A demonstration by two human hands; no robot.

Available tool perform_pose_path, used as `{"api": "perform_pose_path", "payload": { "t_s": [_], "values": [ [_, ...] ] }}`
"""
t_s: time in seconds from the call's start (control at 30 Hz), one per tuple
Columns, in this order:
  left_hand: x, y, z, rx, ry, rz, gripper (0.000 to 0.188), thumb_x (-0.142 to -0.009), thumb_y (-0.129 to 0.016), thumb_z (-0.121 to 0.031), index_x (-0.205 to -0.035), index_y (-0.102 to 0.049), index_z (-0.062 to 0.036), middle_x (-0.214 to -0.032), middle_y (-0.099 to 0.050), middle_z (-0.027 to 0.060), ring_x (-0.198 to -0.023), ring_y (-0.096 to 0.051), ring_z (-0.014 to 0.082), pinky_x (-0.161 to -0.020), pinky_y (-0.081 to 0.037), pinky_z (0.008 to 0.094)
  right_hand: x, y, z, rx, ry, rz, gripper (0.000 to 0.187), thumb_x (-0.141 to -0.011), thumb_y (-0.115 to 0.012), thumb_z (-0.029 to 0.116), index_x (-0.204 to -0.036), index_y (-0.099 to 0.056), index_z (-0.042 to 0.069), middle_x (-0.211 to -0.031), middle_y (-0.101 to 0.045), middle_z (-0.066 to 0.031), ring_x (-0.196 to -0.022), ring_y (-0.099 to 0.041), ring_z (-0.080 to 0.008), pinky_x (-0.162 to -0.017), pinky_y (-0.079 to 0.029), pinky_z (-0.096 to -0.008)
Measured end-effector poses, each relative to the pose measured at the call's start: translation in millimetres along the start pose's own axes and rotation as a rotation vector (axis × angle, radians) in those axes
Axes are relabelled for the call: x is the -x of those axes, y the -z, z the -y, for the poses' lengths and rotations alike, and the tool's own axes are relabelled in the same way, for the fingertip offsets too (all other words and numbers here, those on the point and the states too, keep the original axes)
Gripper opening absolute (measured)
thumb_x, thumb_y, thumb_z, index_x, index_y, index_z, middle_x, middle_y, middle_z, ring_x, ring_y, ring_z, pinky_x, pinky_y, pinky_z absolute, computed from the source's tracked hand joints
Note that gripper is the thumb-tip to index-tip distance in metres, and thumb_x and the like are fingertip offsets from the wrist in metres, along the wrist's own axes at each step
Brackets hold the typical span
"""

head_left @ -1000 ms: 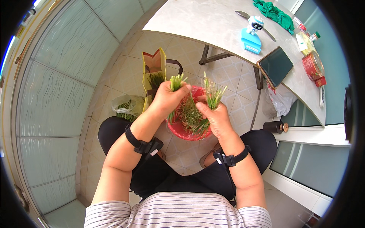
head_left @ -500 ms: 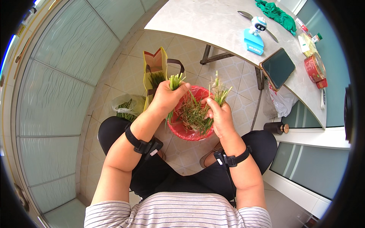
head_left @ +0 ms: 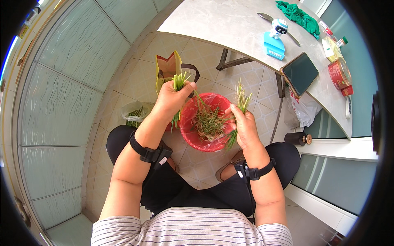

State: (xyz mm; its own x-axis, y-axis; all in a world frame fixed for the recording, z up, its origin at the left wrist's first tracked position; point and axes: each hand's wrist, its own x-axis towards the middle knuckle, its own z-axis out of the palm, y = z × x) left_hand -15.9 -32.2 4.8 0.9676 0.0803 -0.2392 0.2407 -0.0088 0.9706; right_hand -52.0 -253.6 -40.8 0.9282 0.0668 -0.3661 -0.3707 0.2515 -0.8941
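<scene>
My left hand (head_left: 171, 98) is closed round a bunch of green chives (head_left: 179, 81), its pale stem ends upward and the leaves hanging below the fist. Across from it, my right hand (head_left: 245, 126) grips a second, more ragged bunch of chives (head_left: 241, 100) with dry, straw-like bits at the top. Between the hands stands a red bin (head_left: 187, 135) with a clear liner, holding a tangle of green and brown scraps (head_left: 210, 123). A thin green strand runs from near my left thumb down toward the bin.
Left of the bin are a yellow paper bag (head_left: 175, 61) with dark handles and a clear plastic bag (head_left: 137, 115) of greens. A table (head_left: 205, 18) at the upper right carries a phone (head_left: 301, 74), a small toy robot (head_left: 278, 29) and a knife (head_left: 294, 39). A dark bottle (head_left: 293, 138) lies near my right knee.
My hands have moved apart: the left, with its bunch, to the left and slightly up, the right a little to the right. More of the scraps in the bin now show.
</scene>
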Motion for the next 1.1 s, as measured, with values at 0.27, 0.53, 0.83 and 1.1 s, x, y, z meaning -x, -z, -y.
{"api": "perform_pose_path", "payload": {
  "t_s": [0.27, 0.53, 0.83, 1.1],
  "values": [
    [1.0, -5.6, 9.8, -0.067, -0.058, 0.146, 0.015, -0.089, -0.063, -0.019, -0.087, -0.066, -0.004, -0.063, -0.05, -0.0064, -0.053, -0.04, 0.0028, -0.048, -0.031, 0.0209, -3.8, -2.3, -11.2, -0.103, 0.095, 0.065, 0.026, -0.094, -0.054, 0.027, -0.084, -0.06, 0.003, -0.078, -0.058, -0.0023, -0.064, -0.047, -0.008, -0.057, -0.039, -0.0223],
    [10.3, -25.9, 12.9, -0.118, -0.059, 0.266, 0.019, -0.089, -0.064, -0.019, -0.089, -0.065, -0.0005, -0.071, -0.056, -0.0051, -0.064, -0.047, 0.0039, -0.057, -0.041, 0.0231, 10.1, -17.8, 1.6, -0.078, -0.092, 0.183, 0.026, -0.085, -0.069, 0.02, -0.101, -0.06, 0.002, -0.07, -0.049, 0.0047, -0.05, -0.038, -0.0045, -0.047, -0.031, -0.0197],
    [8.8, -24.7, 18.7, -0.2, -0.015, 0.271, 0.023, -0.09, -0.064, -0.022, -0.09, -0.064, 0.0008, -0.075, -0.06, -0.0024, -0.069, -0.051, 0.0054, -0.062, -0.045, 0.0248, 5.6, -9.6, 0.5, -0.118, -0.081, 0.163, 0.02, -0.083, -0.07, 0.016, -0.096, -0.062, 0.003, -0.079, -0.061, -0.003, -0.053, -0.042, -0.004, -0.045, -0.032, -0.0181],
    [2.5, -21.3, 31.6, -0.307, -0.076, 0.25, 0.022, -0.088, -0.066, -0.02, -0.09, -0.064, 0.002, -0.075, -0.062, -0.0001, -0.07, -0.051, 0.0059, -0.064, -0.046, 0.026, 2.0, -6.2, -2.5, -0.152, -0.082, 0.128, 0.019, -0.084, -0.07, 0.015, -0.095, -0.062, 0.003, -0.078, -0.062, -0.0036, -0.051, -0.042, -0.0034, -0.045, -0.032, -0.018]
  ]
}}
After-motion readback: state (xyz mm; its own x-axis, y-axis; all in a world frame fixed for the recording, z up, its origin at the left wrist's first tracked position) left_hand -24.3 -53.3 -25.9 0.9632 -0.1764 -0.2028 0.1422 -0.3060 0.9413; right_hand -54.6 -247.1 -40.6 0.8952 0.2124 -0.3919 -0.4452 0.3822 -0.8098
